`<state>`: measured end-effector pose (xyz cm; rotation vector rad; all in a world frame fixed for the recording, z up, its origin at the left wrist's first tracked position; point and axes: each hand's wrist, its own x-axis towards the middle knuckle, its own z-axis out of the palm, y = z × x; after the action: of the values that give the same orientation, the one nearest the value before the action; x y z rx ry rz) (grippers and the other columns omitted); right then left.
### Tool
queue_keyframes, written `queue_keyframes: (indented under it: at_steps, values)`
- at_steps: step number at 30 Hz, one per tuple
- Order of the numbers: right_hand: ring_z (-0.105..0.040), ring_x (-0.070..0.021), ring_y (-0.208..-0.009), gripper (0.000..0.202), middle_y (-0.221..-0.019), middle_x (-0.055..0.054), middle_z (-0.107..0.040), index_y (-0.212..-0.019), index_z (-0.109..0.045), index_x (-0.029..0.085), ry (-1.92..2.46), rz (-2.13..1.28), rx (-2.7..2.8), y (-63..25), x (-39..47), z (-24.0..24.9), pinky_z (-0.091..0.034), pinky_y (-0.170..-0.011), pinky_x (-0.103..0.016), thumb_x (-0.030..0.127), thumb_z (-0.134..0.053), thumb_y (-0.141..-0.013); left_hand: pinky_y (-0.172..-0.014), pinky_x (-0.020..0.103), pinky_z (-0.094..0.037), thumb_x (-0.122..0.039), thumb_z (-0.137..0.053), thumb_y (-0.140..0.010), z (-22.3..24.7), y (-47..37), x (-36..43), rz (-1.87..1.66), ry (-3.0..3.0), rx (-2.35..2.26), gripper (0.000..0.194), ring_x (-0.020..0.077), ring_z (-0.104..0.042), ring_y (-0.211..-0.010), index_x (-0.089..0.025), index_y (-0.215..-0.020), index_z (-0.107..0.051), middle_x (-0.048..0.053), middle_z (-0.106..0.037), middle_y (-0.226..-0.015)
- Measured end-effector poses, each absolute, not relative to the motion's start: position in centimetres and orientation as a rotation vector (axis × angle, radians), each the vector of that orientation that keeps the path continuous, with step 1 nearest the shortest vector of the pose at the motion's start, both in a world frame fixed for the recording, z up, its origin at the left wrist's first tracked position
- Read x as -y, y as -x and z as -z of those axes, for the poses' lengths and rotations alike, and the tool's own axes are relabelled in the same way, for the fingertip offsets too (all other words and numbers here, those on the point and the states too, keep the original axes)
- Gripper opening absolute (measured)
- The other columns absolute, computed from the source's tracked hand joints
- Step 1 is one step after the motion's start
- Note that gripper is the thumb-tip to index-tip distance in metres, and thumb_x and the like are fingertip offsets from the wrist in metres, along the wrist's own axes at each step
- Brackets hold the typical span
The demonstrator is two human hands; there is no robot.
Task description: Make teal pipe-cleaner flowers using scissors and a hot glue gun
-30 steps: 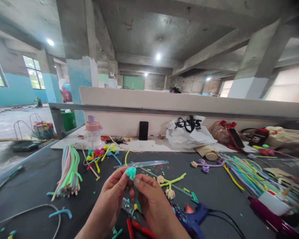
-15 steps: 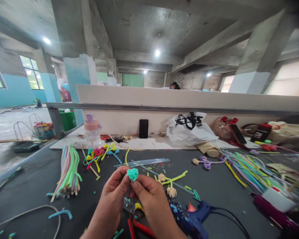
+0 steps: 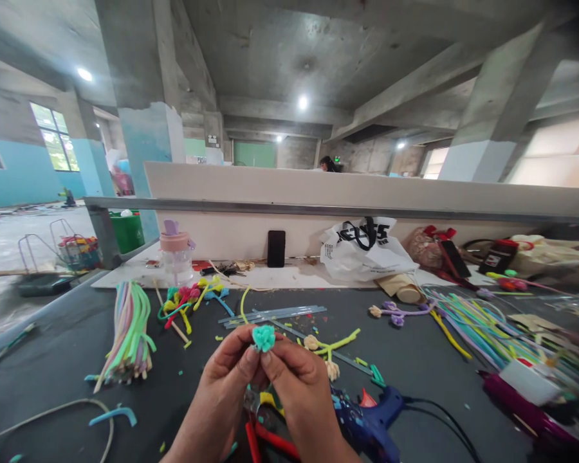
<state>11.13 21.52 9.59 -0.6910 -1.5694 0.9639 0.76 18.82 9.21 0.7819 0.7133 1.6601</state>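
Note:
A small turquoise pipe-cleaner flower [image 3: 264, 337] is pinched between both my hands, its ruffled head standing above the fingertips. My left hand [image 3: 229, 379] closes thumb and fingers on its left side. From the right, my right hand [image 3: 292, 376] grips it the same way, thumbs nearly touching. The flower's underside is hidden by my fingers. Below the hands lie pliers with red handles [image 3: 270, 438], partly covered. A blue glue gun [image 3: 369, 421] rests just right of my right wrist. Beyond it, a yellow-green stem with cream flowers [image 3: 338, 342] lies on the dark table.
A bundle of pastel pipe cleaners [image 3: 128, 334] stands at the left. Clear glue sticks [image 3: 275, 315] lie ahead, and more pipe cleaners [image 3: 468, 321] spread at the right. Along the back are a bottle [image 3: 176, 260], a phone [image 3: 276, 249] and a white bag [image 3: 367, 251]. A cable [image 3: 101, 402] curls at left.
The turquoise flower has turned slightly in my fingers and sits a little further right in view. Both hands have shifted slightly and still hold it. The camera view has moved a little.

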Motion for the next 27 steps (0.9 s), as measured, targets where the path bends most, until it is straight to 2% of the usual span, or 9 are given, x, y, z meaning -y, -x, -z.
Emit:
queue_keyframes:
  at_steps: [2,5,7,9,13,15,17,21,27]
  values:
    - [-0.052,-0.0127,-0.055,0.026,-0.055,0.000,-0.057,-0.059,-0.065,0.017,0.743,-0.825,1.590,-11.1,-21.6,-9.5,-0.045,-0.071,-0.031,0.028,-0.055,-0.081,-0.074,0.026,-0.048,-0.033,-0.075,-0.066,-9.0,-0.7,-18.7,-1.662,-0.798,-0.720,0.035,0.0187,-0.063,-0.084,-0.018,-0.096,-0.068,0.006,-0.069,-0.087]
    - [-0.056,-0.0135,-0.059,0.016,-0.061,0.001,-0.062,-0.069,-0.067,0.019,0.765,-0.524,1.712,-11.1,-21.7,-9.2,-0.039,-0.087,-0.038,0.020,-0.054,-0.080,-0.074,0.024,-0.048,-0.028,-0.077,-0.064,-8.8,-0.5,-18.7,-1.695,-0.811,-0.764,0.035,0.0169,-0.063,-0.084,-0.019,-0.096,-0.068,0.005,-0.070,-0.089]
    - [-0.059,-0.0138,-0.063,0.015,-0.065,0.001,-0.064,-0.078,-0.067,0.020,0.727,-0.383,1.794,-11.1,-21.6,-9.0,-0.034,-0.093,-0.040,0.015,-0.053,-0.080,-0.074,0.021,-0.048,-0.026,-0.079,-0.062,-8.7,-0.3,-18.8,-1.719,-0.785,-0.792,0.031,0.0145,-0.064,-0.080,-0.019,-0.091,-0.069,0.003,-0.071,-0.084]
    - [-0.061,-0.0152,-0.069,0.016,-0.071,-0.001,-0.067,-0.084,-0.068,0.021,0.692,-0.391,1.822,-11.0,-21.5,-8.9,-0.034,-0.093,-0.041,0.015,-0.054,-0.080,-0.074,0.020,-0.048,-0.027,-0.080,-0.060,-8.7,-0.1,-19.0,-1.736,-0.733,-0.776,0.030,0.0131,-0.064,-0.077,-0.019,-0.088,-0.070,0.001,-0.071,-0.080]
    - [-0.060,-0.0174,-0.073,0.019,-0.077,-0.005,-0.068,-0.089,-0.071,0.019,0.711,-0.921,1.604,-10.9,-21.3,-9.3,-0.044,-0.073,-0.032,0.031,-0.059,-0.079,-0.071,0.018,-0.050,-0.029,-0.082,-0.055,-9.1,0.1,-19.2,-1.720,-0.591,-0.728,0.032,0.0123,-0.063,-0.075,-0.019,-0.084,-0.073,0.001,-0.071,-0.077]
    - [-0.056,-0.0148,-0.066,0.025,-0.069,-0.004,-0.065,-0.085,-0.072,0.018,0.686,-1.251,1.448,-10.9,-21.5,-9.6,-0.042,-0.062,-0.026,0.039,-0.060,-0.079,-0.065,0.017,-0.050,-0.027,-0.084,-0.052,-9.4,0.1,-19.1,-1.694,-0.561,-0.735,0.034,0.0122,-0.063,-0.073,-0.019,-0.083,-0.074,0.002,-0.071,-0.076]
    - [-0.051,-0.0117,-0.059,0.030,-0.061,-0.001,-0.060,-0.078,-0.073,0.016,0.614,-1.471,1.369,-10.9,-21.8,-9.8,-0.039,-0.058,-0.024,0.043,-0.061,-0.078,-0.059,0.015,-0.049,-0.026,-0.085,-0.051,-9.5,0.1,-19.0,-1.681,-0.581,-0.743,0.035,0.0106,-0.061,-0.067,-0.019,-0.083,-0.074,0.002,-0.070,-0.074]
    - [-0.048,-0.0099,-0.054,0.032,-0.053,-0.001,-0.057,-0.067,-0.071,0.012,0.512,-1.645,1.311,-10.9,-22.1,-10.0,-0.036,-0.056,-0.023,0.042,-0.066,-0.074,-0.048,0.013,-0.044,-0.026,-0.084,-0.052,-9.4,0.0,-19.0,-1.680,-0.658,-0.770,0.033,0.0044,-0.051,-0.052,-0.021,-0.083,-0.075,0.001,-0.068,-0.075]
    - [-0.049,-0.0095,-0.054,0.026,-0.054,-0.001,-0.060,-0.059,-0.067,0.013,0.467,-1.744,1.146,-10.8,-21.9,-9.9,-0.037,-0.059,-0.023,0.036,-0.075,-0.066,-0.052,0.015,-0.045,-0.030,-0.079,-0.059,-8.8,0.3,-19.1,-1.719,-0.834,-0.834,0.027,0.0054,-0.051,-0.058,-0.024,-0.086,-0.075,0.004,-0.064,-0.099]
